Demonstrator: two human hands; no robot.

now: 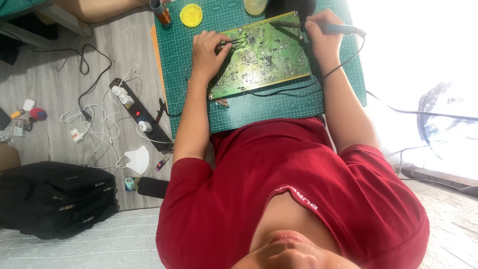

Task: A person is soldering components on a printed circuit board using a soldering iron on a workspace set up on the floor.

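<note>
A green circuit board [264, 57] lies on a green cutting mat [259, 109] in front of me. My left hand [209, 50] rests on the board's left edge and pinches thin metal tweezers [233, 42] whose tips touch the board. My right hand [321, 35] grips a soldering iron [341, 29] by its dark handle. Its tip points left onto the board's far edge. The iron's black cable [343, 62] loops back past my right forearm.
A yellow round tin [191, 15] and a small bottle [160, 12] stand at the mat's far left. Small cutters [221, 103] lie below the board. On the wooden floor to the left are a black power strip [139, 117], white cables [99, 124] and a black bag [55, 199].
</note>
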